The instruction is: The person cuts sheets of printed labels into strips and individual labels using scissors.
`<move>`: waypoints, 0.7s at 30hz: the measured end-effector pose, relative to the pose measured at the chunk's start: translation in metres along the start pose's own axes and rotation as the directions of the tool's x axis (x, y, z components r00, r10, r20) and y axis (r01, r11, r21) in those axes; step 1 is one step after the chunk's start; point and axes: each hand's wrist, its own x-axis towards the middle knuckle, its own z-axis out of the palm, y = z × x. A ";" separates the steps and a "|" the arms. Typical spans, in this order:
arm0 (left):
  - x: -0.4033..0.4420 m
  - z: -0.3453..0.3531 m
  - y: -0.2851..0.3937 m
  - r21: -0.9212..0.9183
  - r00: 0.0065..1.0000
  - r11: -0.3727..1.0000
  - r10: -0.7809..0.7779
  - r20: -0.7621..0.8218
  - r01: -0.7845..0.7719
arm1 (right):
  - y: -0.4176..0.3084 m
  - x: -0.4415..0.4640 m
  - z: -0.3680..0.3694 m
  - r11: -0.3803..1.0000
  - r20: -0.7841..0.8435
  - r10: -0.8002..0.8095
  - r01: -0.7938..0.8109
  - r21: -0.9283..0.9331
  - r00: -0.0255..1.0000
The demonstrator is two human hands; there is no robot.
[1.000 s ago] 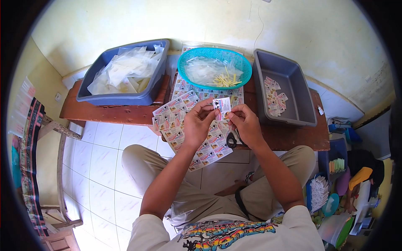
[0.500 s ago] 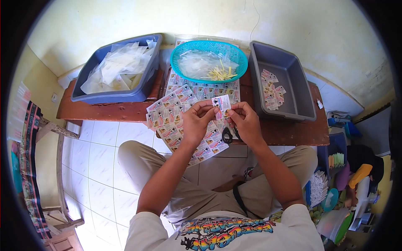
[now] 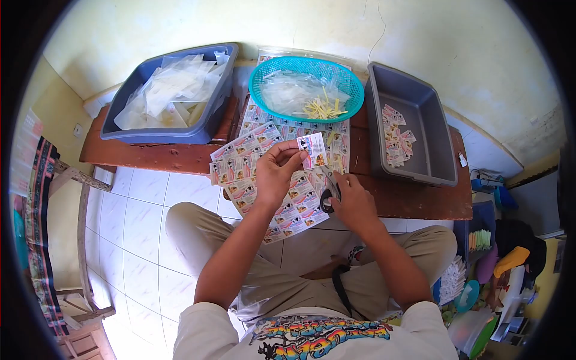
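Observation:
My left hand [image 3: 281, 171] pinches a small printed label [image 3: 312, 151] between thumb and fingers, above the table's front edge. My right hand [image 3: 355, 203] is closed at the black-handled scissors [image 3: 327, 201], its fingers partly hiding the handles; the blades point away from me. Beneath both hands lie printed label sheets [image 3: 288, 219], overlapping and hanging over the table edge.
A turquoise basket [image 3: 255, 96] holds clear plastic bags and yellowish strips. At left, a blue-grey tub [image 3: 207, 120] contains translucent packets. The grey tub [image 3: 429, 120] at right has cut labels [image 3: 396, 138] inside. All stand on a reddish-brown wooden table [image 3: 414, 201].
My right hand has let go of the label and moved down to the scissors. The label stays in my left hand, slightly turned.

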 end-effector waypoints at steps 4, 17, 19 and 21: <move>0.001 0.005 0.007 -0.003 1.000 1.000 0.006 -0.019 -0.006 | -0.005 0.006 0.009 0.995 0.046 -0.029 0.033 -0.095 0.999; 0.024 -0.003 0.006 -0.045 0.997 0.997 0.054 -0.053 -0.056 | 0.024 0.021 -0.007 0.983 0.040 -0.107 0.099 0.157 0.993; 0.027 -0.004 0.006 -0.072 0.997 0.996 0.044 -0.060 -0.048 | 0.024 0.017 -0.018 0.956 0.129 -0.054 0.014 0.292 0.990; 0.030 -0.004 0.007 -0.084 0.996 0.995 0.051 -0.073 -0.057 | 0.021 0.013 -0.025 0.922 0.166 -0.044 -0.024 0.387 0.985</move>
